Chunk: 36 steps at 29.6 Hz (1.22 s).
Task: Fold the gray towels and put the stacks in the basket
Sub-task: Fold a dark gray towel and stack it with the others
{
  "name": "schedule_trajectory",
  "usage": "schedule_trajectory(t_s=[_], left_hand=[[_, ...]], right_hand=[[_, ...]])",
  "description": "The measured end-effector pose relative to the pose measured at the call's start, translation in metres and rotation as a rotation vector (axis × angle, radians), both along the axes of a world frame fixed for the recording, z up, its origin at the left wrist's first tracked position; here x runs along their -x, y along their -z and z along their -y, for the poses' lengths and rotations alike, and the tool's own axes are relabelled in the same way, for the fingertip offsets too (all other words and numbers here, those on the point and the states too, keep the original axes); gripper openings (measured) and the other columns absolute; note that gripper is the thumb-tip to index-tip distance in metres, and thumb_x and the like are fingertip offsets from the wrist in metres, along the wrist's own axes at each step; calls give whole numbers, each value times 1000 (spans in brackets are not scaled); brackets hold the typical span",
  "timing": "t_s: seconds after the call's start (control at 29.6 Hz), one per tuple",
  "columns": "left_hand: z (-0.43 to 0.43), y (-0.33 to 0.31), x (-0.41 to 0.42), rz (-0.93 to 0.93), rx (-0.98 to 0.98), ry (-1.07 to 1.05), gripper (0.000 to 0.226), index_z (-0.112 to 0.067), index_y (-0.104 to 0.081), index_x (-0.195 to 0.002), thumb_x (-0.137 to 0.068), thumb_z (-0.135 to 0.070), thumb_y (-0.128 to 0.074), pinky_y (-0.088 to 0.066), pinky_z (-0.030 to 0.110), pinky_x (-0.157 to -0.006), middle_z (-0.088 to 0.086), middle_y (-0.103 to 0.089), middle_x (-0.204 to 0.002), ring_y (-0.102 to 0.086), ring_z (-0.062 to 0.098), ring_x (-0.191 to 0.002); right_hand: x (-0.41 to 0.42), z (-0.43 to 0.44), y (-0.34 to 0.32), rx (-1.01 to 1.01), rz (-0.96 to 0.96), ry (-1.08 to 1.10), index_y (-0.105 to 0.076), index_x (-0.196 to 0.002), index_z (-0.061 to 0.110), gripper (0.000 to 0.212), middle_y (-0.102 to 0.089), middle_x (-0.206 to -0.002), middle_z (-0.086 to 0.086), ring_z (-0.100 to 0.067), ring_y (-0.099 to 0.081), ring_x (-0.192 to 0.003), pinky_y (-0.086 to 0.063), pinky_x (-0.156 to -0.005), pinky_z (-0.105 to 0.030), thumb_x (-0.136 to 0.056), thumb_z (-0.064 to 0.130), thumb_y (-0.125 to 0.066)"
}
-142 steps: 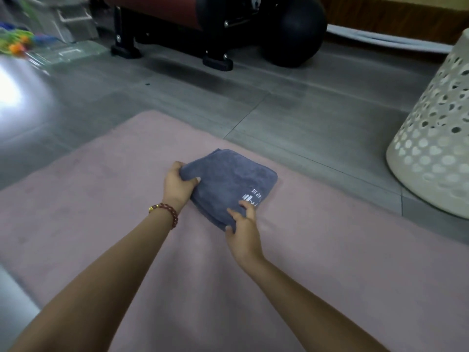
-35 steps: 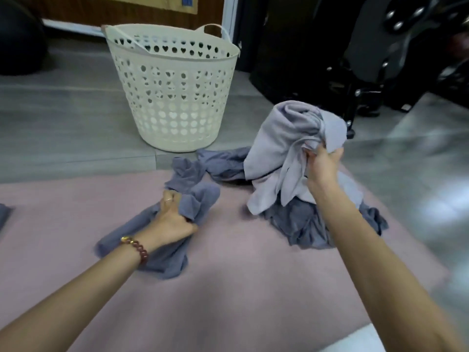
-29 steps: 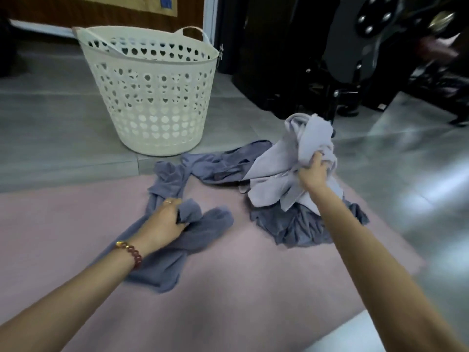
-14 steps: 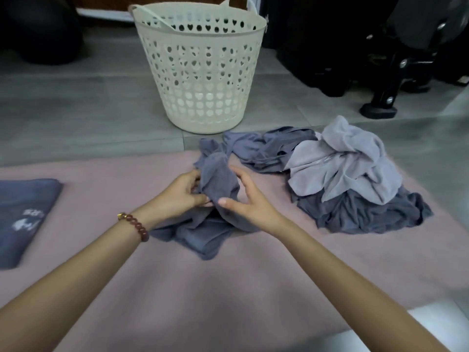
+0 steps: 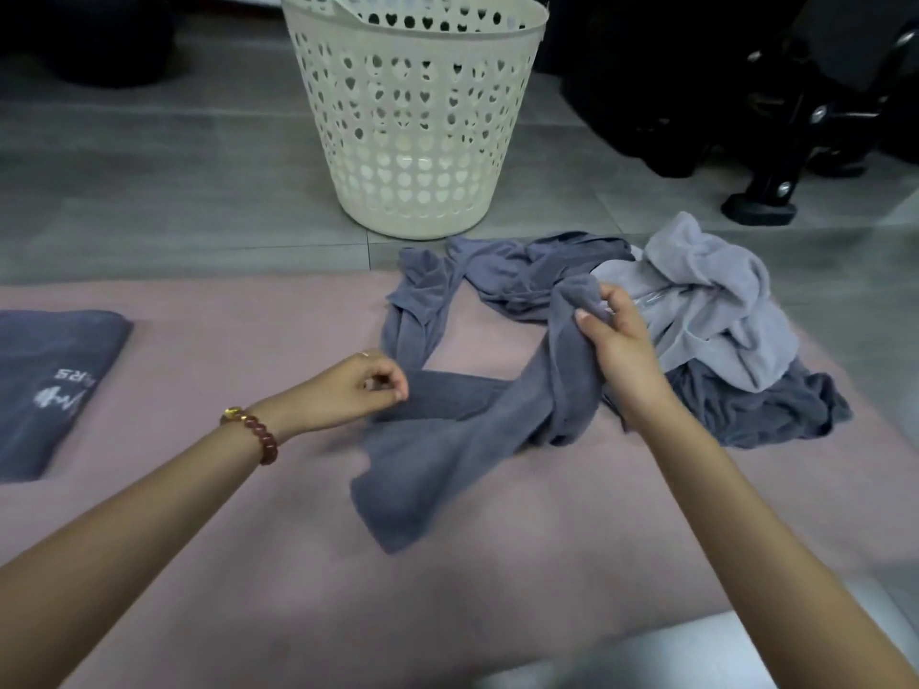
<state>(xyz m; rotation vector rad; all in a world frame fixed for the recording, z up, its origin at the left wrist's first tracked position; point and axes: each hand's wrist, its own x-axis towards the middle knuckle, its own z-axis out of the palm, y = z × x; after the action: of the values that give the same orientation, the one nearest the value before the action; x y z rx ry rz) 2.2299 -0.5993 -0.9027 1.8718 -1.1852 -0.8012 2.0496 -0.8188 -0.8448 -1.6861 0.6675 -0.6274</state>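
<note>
Half a second ago both hands met on the bunched dark gray terry towel (image 5: 472, 440); now they have drawn apart. The right hand (image 5: 619, 350) grips a raised fold, and the left hand (image 5: 355, 390) pinches its other end, low over the pink mat (image 5: 224, 564). Behind stands the cream perforated plastic basket (image 5: 417, 141). A crumpled pile of gray towels (image 5: 721, 320) crowds the right hand, and a folded dark gray towel (image 5: 49, 380) lies well to the left.

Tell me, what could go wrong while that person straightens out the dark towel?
The towel runs twisted between the left hand and the right hand, so it may fold crooked unless it is shaken flat first. A second towel lies right against it and might get dragged along. The right hand grips close to the loose pile, so it could snag a piece of that too.
</note>
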Motion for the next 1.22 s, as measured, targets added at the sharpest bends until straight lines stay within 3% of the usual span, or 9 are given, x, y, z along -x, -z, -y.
schedule_trajectory(t_s=[0.1,0.2,0.34,0.57,0.78,0.95,1.05,1.15,1.22], left_hand=[[-4,26,-4,118,-38,-101,32,-11,-62,-105,-76,-18,-70,-29,1,-80,2,-56,-105,-49,2,-105],[-4,60,-11,109,-195,-189,90,-13,-44,-136,-57,-50,-68,-24,13,-98,21,-42,-132,-33,29,-128],[9,82,-6,15,-263,-197,96,-15,-15,-149,-74,-20,-74,-16,15,-105,22,-19,-145,-20,28,-139],[28,46,0,28,45,-213,33,-14,-60,-105,-74,-8,-70,-48,27,-83,2,-64,-100,-60,6,-89],[23,-51,13,-298,312,-88,53,-10,-63,-103,-56,-18,-87,-50,17,-76,-6,-70,-92,-62,2,-83],[12,-48,5,142,141,-52,63,-41,-45,-115,-58,-48,-72,-39,10,-93,-1,-49,-116,-48,6,-108],[10,-29,3,-182,134,-159,51,-13,-54,-116,-69,-27,-64,-49,21,-91,3,-62,-112,-60,6,-101],[4,-29,2,-352,119,-275,43,-10,-62,-106,-66,-26,-61,-50,15,-74,0,-69,-97,-63,2,-85],[-1,-32,-4,-498,134,-391,37,-9,-63,-108,-75,-24,-66,-53,19,-70,4,-71,-94,-66,15,-85]], right_hand=[[12,20,15,282,-504,11,-51,-115,9,26,-59,-103,-6,-24,-55,-102,-41,-77,-29,-90,4,-45],[17,22,39,451,-899,-21,-36,-138,6,54,-42,-136,-20,-34,-38,-128,-35,-102,-36,-88,17,-54],[6,-5,68,231,-701,-220,-20,-147,14,86,-22,-147,-15,-28,-28,-137,-29,-112,-40,-80,31,-72],[-22,-83,106,254,-572,-480,5,-148,29,113,5,-155,-5,-24,-5,-144,-21,-115,-41,-72,44,-77],[-36,-66,29,-63,-41,-433,-49,-107,25,42,-61,-104,10,10,-59,-91,-45,-82,-13,-81,-3,-67],[-34,-31,-31,-528,171,-436,-60,-116,12,66,-68,-113,-8,-23,-64,-107,-54,-86,-33,-63,47,-75],[-40,-12,-45,-428,166,-321,-59,-121,9,63,-67,-115,-9,-23,-64,-106,-53,-88,-35,-71,46,-70],[-51,5,-37,-21,69,-99,-55,-121,13,41,-66,-111,0,-14,-64,-103,-51,-92,-34,-84,25,-69],[-56,17,-22,248,-106,-59,-50,-126,12,57,-58,-121,-6,-21,-56,-113,-45,-100,-41,-77,31,-73]])
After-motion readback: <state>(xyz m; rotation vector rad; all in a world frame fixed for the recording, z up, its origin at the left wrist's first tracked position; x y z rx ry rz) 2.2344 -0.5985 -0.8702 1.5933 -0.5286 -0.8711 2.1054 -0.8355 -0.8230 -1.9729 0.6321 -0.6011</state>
